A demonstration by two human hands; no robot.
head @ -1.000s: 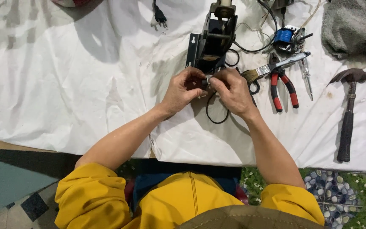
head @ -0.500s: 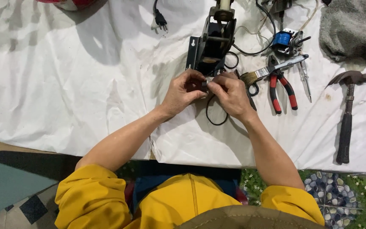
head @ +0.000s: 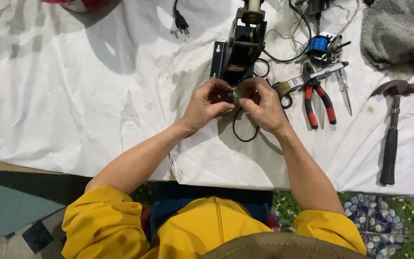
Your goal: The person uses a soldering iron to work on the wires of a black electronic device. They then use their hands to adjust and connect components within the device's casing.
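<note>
1. While both hands meet over the middle of the white sheet (head: 73,96), the left hand (head: 207,103) and the right hand (head: 262,103) each have their fingers curled closed on a small dark part (head: 231,96), pinched between the fingertips. It is too small to name more exactly.
2. That part sits just below the black metal appliance frame (head: 239,50), which lies toward the sheet's far edge. A thin black wire (head: 240,134) loops down from under the hands onto the sheet.
3. Likely slip: the part is tiny and held only at the fingertips, so a twist or a loosened pinch could drop it into the sheet's creases, where dark shadows would hide it.
4. Likely snag: the wire loop hangs free beneath the wrists, so a forearm shifting back could catch it and tug the part or drag the frame.
5. Crowding on the right: a paintbrush (head: 307,79) lies just beside the right hand, with red-handled pliers (head: 318,103) and a screwdriver (head: 344,88) near it. An elbow swing could knock them together or into the blue-wound coil (head: 323,45).
6. A claw hammer (head: 391,129) rests near the sheet's right edge, well apart from the hands. A pull on the loose sheet could shift it, I judge.
</note>
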